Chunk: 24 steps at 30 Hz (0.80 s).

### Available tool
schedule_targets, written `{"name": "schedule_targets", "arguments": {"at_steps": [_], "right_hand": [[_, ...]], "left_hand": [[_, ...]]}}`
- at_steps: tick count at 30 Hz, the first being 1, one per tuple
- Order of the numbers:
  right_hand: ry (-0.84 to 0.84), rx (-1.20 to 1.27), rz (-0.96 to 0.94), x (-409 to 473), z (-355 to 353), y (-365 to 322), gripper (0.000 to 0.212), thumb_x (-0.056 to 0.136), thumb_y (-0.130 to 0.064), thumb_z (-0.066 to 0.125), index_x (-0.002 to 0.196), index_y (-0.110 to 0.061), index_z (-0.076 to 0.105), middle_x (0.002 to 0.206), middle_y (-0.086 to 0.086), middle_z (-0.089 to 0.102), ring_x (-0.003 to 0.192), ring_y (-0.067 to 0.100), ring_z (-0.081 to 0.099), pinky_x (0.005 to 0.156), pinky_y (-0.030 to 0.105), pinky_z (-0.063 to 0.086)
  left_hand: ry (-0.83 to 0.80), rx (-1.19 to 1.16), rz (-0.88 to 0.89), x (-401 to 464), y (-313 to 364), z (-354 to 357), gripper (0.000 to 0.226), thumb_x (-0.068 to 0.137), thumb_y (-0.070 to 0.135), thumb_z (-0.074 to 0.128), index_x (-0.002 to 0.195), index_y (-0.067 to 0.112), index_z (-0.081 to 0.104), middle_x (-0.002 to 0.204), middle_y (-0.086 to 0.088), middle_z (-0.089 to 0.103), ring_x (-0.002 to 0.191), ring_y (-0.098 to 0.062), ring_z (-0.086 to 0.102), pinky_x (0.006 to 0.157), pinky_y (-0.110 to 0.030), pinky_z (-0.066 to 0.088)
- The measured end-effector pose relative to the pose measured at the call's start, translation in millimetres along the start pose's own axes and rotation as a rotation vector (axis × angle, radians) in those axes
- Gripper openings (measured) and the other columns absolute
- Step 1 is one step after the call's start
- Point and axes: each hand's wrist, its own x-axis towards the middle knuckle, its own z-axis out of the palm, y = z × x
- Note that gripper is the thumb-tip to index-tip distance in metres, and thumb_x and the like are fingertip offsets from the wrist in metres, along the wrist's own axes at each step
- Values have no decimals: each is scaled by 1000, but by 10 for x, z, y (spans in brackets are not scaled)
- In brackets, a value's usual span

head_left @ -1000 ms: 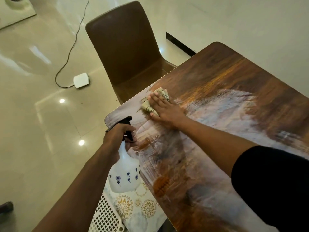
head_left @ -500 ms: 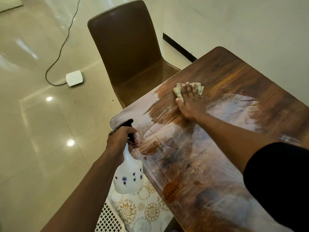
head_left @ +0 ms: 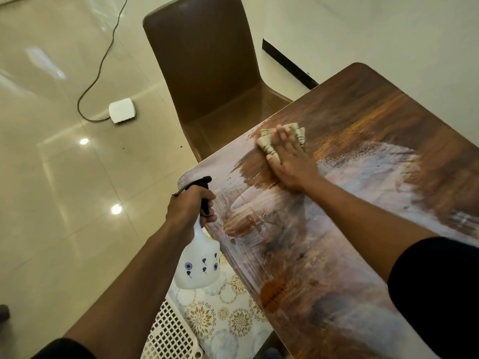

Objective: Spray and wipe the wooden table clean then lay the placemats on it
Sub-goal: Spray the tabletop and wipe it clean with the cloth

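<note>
Head view: right hand (head_left: 290, 161) flat, pressing cloth (head_left: 269, 143) on table (head_left: 363, 255); left hand (head_left: 189, 206) grips spray bottle (head_left: 198, 265).

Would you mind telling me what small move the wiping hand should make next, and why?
Probably draw the right hand and its cloth back toward the near end of the table. The wood just beside the cloth looks dark and wiped, while a pale streaky film covers the surface nearer the spray bottle, which the left hand holds beside the table edge.
</note>
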Motion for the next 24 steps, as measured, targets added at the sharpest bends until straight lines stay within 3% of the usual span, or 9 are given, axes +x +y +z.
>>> {"name": "schedule_targets", "arguments": {"at_steps": [4, 8, 10, 13, 17, 21, 24], "right_hand": [[-19, 36, 174, 212, -163, 326, 74, 107, -59, 12, 165, -23, -16, 173, 1, -20, 160, 23, -18, 128, 57, -6], [-10, 60, 226, 251, -120, 99, 75, 109, -56, 17, 165, -19, -17, 173, 4, -21, 159, 27, -18, 126, 61, -3], [-10, 27, 150, 213, -44, -113, 76, 109, -58, 16, 165, -19, -17, 173, 6, -20, 159, 28, -17, 126, 59, -4], [-54, -1, -20, 103, 63, -561, 76, 107, -60, 12, 164, -20, -17, 173, 5, -20, 159, 25, -18, 126, 58, -11], [-85, -139, -344, -259, 345, -1108, 78, 104, -63, 4, 166, -18, -13, 174, 5, -18, 160, 22, -18, 127, 58, -5], [-71, -143, -527, -340, 447, -1046, 76, 104, -61, 7, 168, -20, -3, 175, 2, -8, 161, 19, -9, 129, 51, -2], [-94, -233, -518, -17, 232, -795, 79, 101, -63, -2, 166, -21, -8, 172, 3, -18, 159, 21, -18, 128, 54, -8]], "left_hand": [[58, -15, -5, 13, -8, -13, 8, 88, 3, 69, 80, 5, 67, 57, -5, 55, 46, -20, 52, 58, -36, 48], [13, -33, 0, 17, -37, 15, 18, 93, 4, 69, 78, 14, 69, 57, -6, 60, 49, -23, 62, 73, -49, 54], [14, -28, 15, 30, -65, 46, 18, 93, 7, 70, 76, 13, 70, 56, -5, 63, 49, -23, 64, 75, -50, 55], [75, -39, 37, 55, -117, 50, 14, 90, 13, 73, 78, 7, 71, 54, -2, 64, 50, -23, 65, 61, -40, 49], [95, -44, 26, 24, -187, 57, 20, 86, 16, 73, 69, 7, 68, 56, -4, 60, 50, -25, 59, 49, -32, 44], [-4, 23, -23, -54, -209, 21, 24, 89, 16, 70, 67, 6, 66, 59, -8, 62, 55, -27, 65, 44, -28, 37], [-45, 40, -31, -65, -229, -43, 19, 92, 14, 71, 77, 3, 69, 66, -11, 66, 59, -29, 71, 40, -25, 37]]}}
